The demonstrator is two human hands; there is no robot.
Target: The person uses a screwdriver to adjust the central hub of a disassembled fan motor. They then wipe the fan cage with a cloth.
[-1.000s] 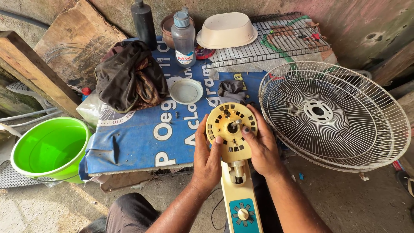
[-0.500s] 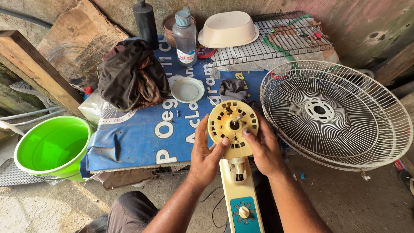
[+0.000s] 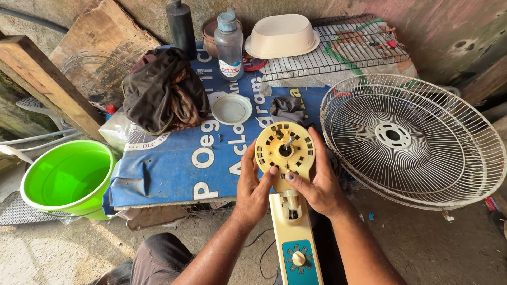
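A cream-yellow fan motor housing [image 3: 284, 148], round with slots and a metal shaft at its centre, sits on top of a cream fan stand [image 3: 296, 237] with a blue control panel and knob. My left hand [image 3: 252, 192] grips the housing's lower left edge with the thumb on its face. My right hand [image 3: 317, 179] wraps the right side, fingers behind the rim and thumb on the lower face. Both hands hold the housing upright in front of a blue printed sheet [image 3: 174, 163].
A white wire fan guard [image 3: 412, 140] lies to the right. A green bucket [image 3: 66, 177] stands at left. On the sheet are a dark cloth bundle [image 3: 163, 92], a small round lid [image 3: 232, 108], a plastic bottle [image 3: 229, 45], a cream basin [image 3: 282, 34], a wire rack [image 3: 343, 45]. A wooden beam [image 3: 47, 84] leans at left.
My hands have shifted slightly on the housing, the thumbs moving lower on its face. The housing stays in about the same place.
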